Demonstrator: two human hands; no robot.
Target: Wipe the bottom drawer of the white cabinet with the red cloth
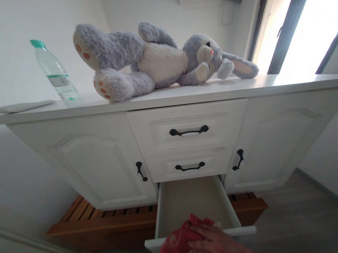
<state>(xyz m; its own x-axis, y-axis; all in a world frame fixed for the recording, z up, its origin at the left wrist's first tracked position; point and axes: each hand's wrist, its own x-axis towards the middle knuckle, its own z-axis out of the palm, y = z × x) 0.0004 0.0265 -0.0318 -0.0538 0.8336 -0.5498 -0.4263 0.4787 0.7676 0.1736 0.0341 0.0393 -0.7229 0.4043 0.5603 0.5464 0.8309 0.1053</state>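
Where the boxy drawer (194,198) gapes, hands (213,244) clutch crumpled red cloth (177,244).

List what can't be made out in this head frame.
- Cloth: the hand covers part of it and the bottom edge cuts it off, so its full shape is unclear.
- Which hand it is: the wrist runs out of frame.
- Other hand: out of view.
- Drawer front: hidden behind cloth and hand.
- Bottle label: too small to read.

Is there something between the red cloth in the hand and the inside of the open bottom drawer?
Nothing visible. The hand holds the red cloth at the front edge of the open bottom drawer, and what shows of the drawer's inside is bare.
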